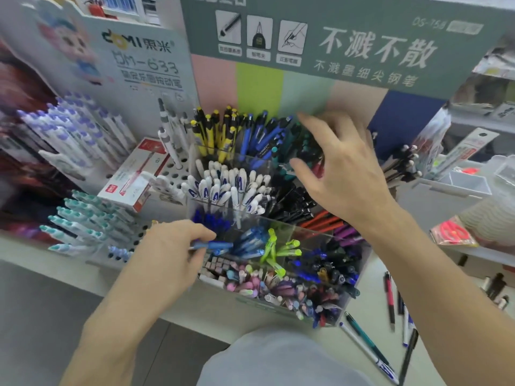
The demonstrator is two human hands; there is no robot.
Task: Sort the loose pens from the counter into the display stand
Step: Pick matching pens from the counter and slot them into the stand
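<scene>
A clear acrylic display stand [278, 218] with several compartments holds pens sorted by colour: yellow, blue, teal, white, black, orange, purple, lime. My left hand [172, 249] is shut on a blue pen [214, 245], its tip pointing right at the compartment of blue pens in the front-left of the stand. Fingers spread, my right hand [340, 168] hovers over the teal and black pens near the stand's back right and holds nothing. Several loose pens [390, 299] lie on the white counter to the right of the stand.
A white peg-hole stand [172, 174] at the left carries purple and teal-capped pens and a red-and-white pen box [133, 176]. A tall grey-green sign board [334, 45] rises behind the stand. Black pens [401, 165], packets and red scissors [451, 232] sit at the right.
</scene>
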